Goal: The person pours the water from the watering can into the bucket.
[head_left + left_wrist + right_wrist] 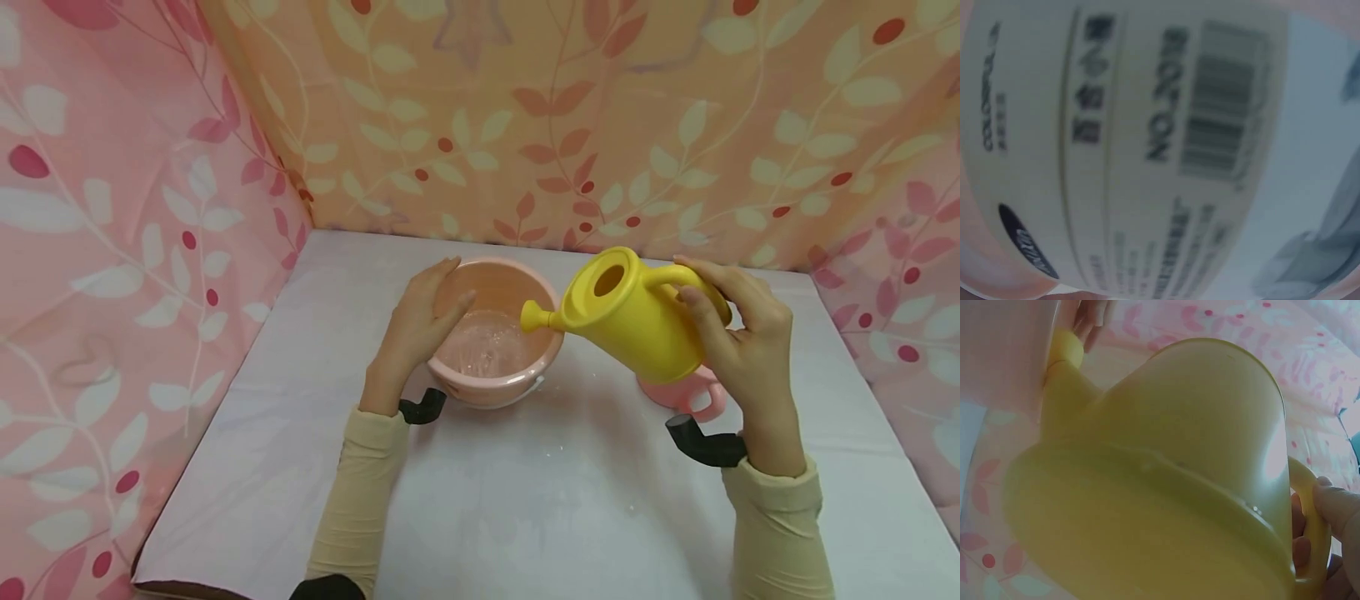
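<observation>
My left hand (pixel 420 317) holds the left wall of a pink bucket (pixel 495 383), its thumb over the inside and its fingers along the outside. Rippling water (pixel 487 346) with bubbles lies in the bucket. A printed label with a barcode (pixel 1216 106) on the bucket's side fills the left wrist view. My right hand (pixel 750 342) grips the handle of a yellow watering can (pixel 645 325), raised off the table and tipped left. Its spout head (pixel 534 317) overlaps the bucket's right rim in the head view. The can's broad base (pixel 1147 525) faces the right wrist camera.
A pink mug (pixel 708 398) stands partly hidden below the watering can. Small water drops (pixel 555 452) dot the white tabletop (pixel 525 517) in front of the bucket. Leaf-patterned cloth (pixel 637 125) hangs behind the table and at both sides.
</observation>
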A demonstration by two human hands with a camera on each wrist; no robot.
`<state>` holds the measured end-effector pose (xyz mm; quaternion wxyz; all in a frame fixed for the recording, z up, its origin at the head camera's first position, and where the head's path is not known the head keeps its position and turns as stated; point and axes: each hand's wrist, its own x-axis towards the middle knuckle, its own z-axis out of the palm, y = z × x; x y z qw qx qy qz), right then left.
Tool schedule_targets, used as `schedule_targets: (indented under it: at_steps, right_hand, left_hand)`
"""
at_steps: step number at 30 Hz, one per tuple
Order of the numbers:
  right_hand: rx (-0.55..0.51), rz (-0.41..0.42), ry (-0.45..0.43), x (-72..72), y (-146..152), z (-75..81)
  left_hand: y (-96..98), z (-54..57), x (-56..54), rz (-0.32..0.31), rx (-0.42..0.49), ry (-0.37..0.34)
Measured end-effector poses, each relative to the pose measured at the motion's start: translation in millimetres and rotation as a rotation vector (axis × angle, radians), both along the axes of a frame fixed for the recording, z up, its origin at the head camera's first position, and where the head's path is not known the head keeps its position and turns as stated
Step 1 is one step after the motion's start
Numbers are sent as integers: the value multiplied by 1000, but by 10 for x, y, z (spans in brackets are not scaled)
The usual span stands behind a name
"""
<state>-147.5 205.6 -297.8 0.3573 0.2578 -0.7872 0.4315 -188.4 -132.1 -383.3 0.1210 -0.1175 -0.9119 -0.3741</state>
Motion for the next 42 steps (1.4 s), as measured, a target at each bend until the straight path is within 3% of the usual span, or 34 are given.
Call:
schedule_targets:
  at_steps: [9, 42]
  right_hand:
    - [70, 3, -1, -52, 18, 66]
    - [223, -22, 5, -169, -79, 222]
  left_hand:
    - [0, 36, 12, -16, -102, -34]
    - [-26, 10, 27, -10, -79, -41]
